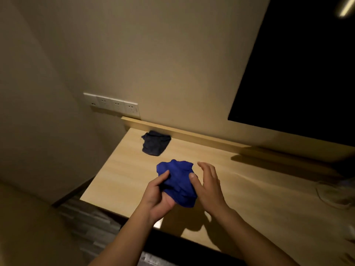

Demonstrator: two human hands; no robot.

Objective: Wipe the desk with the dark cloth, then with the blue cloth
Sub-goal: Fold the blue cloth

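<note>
The blue cloth [177, 179] is bunched up above the light wooden desk [249, 189], near its front left part. My left hand [159, 196] holds it from below, thumb curled over the fabric. My right hand [207, 183] is beside the cloth on its right, fingers nearly straight, its thumb touching the fabric. The dark cloth [156, 143] lies crumpled at the desk's back left corner, close to the raised back ledge, apart from both hands.
A white socket strip [113, 105] is on the wall above the back left corner. A black screen [299, 73] hangs at the upper right. A pale cable and object [334, 192] lie at the desk's right edge. The floor [86, 217] shows at lower left.
</note>
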